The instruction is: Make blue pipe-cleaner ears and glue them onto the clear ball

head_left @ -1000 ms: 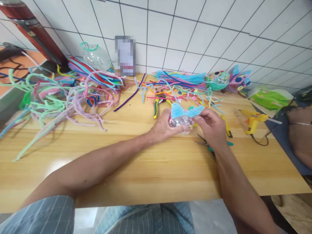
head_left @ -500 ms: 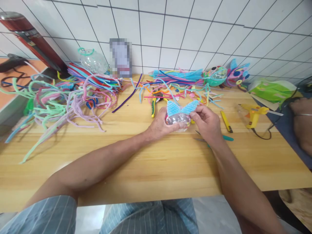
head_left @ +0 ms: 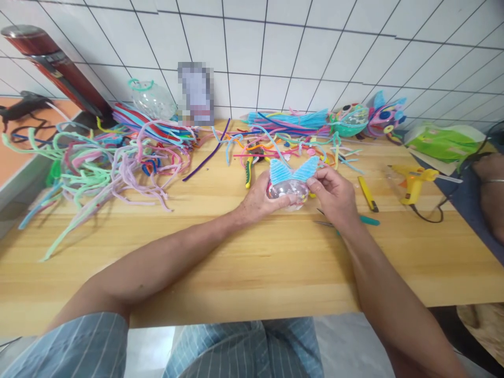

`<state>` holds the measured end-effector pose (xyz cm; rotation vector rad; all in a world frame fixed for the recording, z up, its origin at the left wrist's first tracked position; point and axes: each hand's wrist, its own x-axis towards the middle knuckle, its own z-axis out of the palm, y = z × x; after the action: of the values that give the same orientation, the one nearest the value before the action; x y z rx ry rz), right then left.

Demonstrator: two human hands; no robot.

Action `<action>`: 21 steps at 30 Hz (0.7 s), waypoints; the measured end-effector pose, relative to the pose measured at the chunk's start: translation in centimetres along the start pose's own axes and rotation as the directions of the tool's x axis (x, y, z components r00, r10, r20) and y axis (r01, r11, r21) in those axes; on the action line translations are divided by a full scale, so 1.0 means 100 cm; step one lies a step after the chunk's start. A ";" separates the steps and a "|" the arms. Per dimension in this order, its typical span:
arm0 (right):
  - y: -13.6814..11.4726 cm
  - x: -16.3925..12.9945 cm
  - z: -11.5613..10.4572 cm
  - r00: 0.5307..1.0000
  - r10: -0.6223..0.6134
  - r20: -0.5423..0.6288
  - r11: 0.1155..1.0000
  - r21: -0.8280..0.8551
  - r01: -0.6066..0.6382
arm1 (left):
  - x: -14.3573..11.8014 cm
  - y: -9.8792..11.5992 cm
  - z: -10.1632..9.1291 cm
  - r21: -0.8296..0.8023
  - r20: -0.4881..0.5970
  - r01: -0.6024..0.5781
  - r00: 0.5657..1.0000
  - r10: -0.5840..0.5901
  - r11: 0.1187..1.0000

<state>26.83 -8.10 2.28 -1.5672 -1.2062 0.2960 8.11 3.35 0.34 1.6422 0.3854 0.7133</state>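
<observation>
My left hand (head_left: 256,203) is closed around a clear plastic craft body (head_left: 289,190), rounded, with red and yellow bits at its sides. From its top rises a light blue pipe-cleaner tail (head_left: 281,171) with two pointed lobes. My right hand (head_left: 335,195) pinches the lower edge of the right lobe between thumb and fingertips. Beneath that hand lie scissors (head_left: 369,220) with teal handles, partly hidden by the wrist. Just behind the craft body are yellow-and-green pliers (head_left: 249,172).
Tangled pipe cleaners (head_left: 114,173) cover the table's left side. A yellow utility knife (head_left: 367,194) and a yellow glue gun (head_left: 415,184) lie at right. Two finished-looking fish (head_left: 350,119) stand by the wall. Another person's arm (head_left: 492,194) shows at the right edge.
The tail's right lobe now points more steeply upward, with my right fingers still on it. My left hand keeps its hold. The view has shifted slightly.
</observation>
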 end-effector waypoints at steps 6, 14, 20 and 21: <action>0.000 0.000 0.000 1.000 0.018 0.010 1.000 0.017 -0.018 | 0.001 -0.001 -0.001 0.014 0.013 -0.027 1.000 0.027 1.000; -0.005 -0.002 0.002 1.000 0.017 -0.002 1.000 0.017 -0.017 | 0.001 -0.002 -0.004 -0.059 -0.109 -0.059 0.993 0.052 0.997; -0.004 -0.001 0.006 0.999 0.047 -0.011 0.985 0.168 -0.045 | 0.006 0.001 -0.006 -0.140 -0.099 -0.016 0.995 0.003 0.990; -0.005 -0.001 0.007 0.999 0.049 -0.006 0.980 0.192 -0.047 | 0.006 0.003 -0.005 -0.162 -0.105 -0.003 0.994 -0.014 0.987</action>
<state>25.99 -7.82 2.32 -1.4296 -1.0986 0.4227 8.23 4.07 0.78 1.4534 0.3966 0.8086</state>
